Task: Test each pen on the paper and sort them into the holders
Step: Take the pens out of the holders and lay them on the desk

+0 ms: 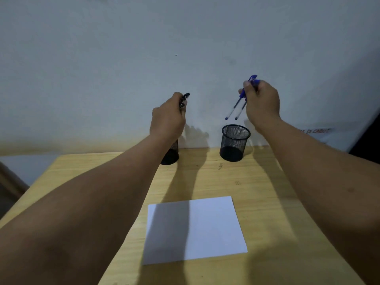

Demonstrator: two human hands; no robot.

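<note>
Here the two blue pens hang in the right hand, pinched together near their capped ends, their long axes slanting down and to the left so the tips point at the open mouth of the right holder — the tips sit above its rim, apart from it. That holder, a black mesh cup, stands near the far edge of the tabletop, and the right hand is plainly the nearer one to it. The left hand is clenched around a black pen, only its top end showing above the knuckles; it hovers over the left holder, which the wrist mostly hides. Dropping the blue pair in looks, by my judgement, a matter of lowering along that slant. The paper lies blank near the near edge, well apart from both hands. Faint printed marks on the wood and writing on a sheet at the far right — too blurred to read.
</note>
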